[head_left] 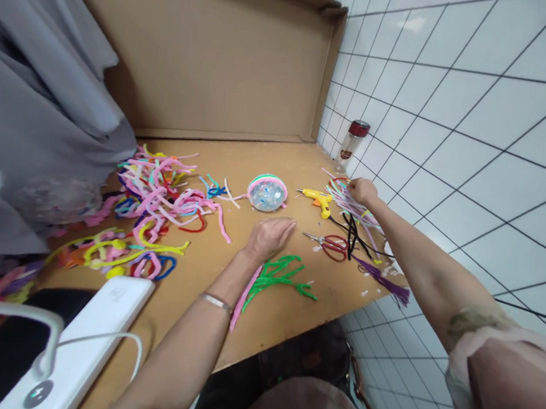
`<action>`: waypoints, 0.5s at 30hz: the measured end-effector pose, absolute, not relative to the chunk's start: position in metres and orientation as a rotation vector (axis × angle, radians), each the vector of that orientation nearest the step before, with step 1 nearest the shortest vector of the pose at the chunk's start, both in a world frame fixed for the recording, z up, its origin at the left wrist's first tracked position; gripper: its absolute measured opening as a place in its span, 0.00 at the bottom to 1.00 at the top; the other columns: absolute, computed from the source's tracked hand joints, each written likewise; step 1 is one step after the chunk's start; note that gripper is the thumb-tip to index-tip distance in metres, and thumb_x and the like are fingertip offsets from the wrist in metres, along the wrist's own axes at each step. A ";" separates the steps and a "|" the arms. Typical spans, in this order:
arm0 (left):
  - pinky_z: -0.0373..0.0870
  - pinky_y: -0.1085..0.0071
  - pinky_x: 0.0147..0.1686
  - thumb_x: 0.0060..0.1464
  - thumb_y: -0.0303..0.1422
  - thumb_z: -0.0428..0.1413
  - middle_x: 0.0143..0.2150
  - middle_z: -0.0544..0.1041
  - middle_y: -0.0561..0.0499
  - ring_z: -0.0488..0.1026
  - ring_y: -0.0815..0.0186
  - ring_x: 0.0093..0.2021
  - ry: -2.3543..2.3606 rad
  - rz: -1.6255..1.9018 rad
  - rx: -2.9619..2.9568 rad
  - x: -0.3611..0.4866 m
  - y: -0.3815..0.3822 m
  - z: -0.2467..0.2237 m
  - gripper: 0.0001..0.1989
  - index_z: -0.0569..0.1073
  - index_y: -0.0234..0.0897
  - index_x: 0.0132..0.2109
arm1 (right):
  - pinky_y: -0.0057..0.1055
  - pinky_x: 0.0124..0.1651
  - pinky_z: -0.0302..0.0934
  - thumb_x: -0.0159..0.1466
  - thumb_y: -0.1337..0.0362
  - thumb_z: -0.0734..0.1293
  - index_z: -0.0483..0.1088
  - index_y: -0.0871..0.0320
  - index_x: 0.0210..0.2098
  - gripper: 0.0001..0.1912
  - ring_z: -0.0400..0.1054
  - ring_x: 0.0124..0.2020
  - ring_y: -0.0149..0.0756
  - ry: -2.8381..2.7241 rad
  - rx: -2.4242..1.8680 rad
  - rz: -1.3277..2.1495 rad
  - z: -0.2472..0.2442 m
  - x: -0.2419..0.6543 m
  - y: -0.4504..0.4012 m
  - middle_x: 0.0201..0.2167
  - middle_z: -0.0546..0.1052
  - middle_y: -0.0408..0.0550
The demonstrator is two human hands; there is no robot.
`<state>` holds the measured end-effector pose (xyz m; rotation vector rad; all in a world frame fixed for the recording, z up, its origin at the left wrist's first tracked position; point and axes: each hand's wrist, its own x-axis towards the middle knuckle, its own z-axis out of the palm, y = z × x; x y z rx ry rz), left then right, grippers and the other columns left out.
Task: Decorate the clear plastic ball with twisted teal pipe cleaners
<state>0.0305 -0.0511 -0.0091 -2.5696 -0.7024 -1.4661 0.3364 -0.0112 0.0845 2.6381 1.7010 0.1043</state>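
My left hand (271, 236) lies on the table, fingers stretched out and close together, with nothing visible in it. Just beyond it sits a clear round ball (267, 195) with bits inside, rimmed by pink and green pipe cleaners. Green pipe cleaners (275, 279) and a pink one (244, 300) lie beside my left wrist. At the right, the fingers of my right hand (363, 190) are closed at the end of a bundle of pale, thin pipe cleaners (351, 204); the fingertips are partly hidden. A yellow glue gun (318, 200) lies left of that bundle.
Red-handled scissors (335, 247), black pipe cleaners (352, 235) and a purple tassel (386, 282) lie at the right. A red-capped bottle (352, 144) stands by the tiled wall. Mixed pipe cleaners (155, 194) are heaped left, near a white power bank (85, 341). Cardboard (228, 59) stands behind.
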 end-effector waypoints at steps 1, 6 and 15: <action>0.74 0.75 0.35 0.64 0.34 0.48 0.33 0.82 0.48 0.79 0.68 0.33 -0.687 -1.473 -2.560 0.030 -0.052 -0.009 0.13 0.76 0.35 0.39 | 0.30 0.45 0.63 0.65 0.65 0.59 0.76 0.58 0.47 0.17 0.72 0.51 0.45 1.712 2.628 0.096 0.081 0.334 -0.008 0.47 0.79 0.57; 0.73 0.74 0.34 0.64 0.34 0.49 0.34 0.82 0.48 0.79 0.68 0.33 -0.708 -1.490 -2.560 0.031 -0.052 -0.010 0.12 0.76 0.35 0.39 | 0.30 0.43 0.62 0.65 0.66 0.59 0.76 0.62 0.45 0.17 0.73 0.48 0.45 1.764 2.583 0.042 0.063 0.326 0.008 0.46 0.79 0.60; 0.72 0.74 0.36 0.64 0.34 0.47 0.35 0.82 0.47 0.79 0.68 0.34 -0.759 -1.464 -2.687 0.033 -0.051 -0.014 0.14 0.77 0.36 0.40 | 0.30 0.35 0.58 0.60 0.69 0.63 0.76 0.63 0.39 0.11 0.73 0.39 0.41 1.821 2.680 0.080 0.055 0.328 0.017 0.38 0.79 0.59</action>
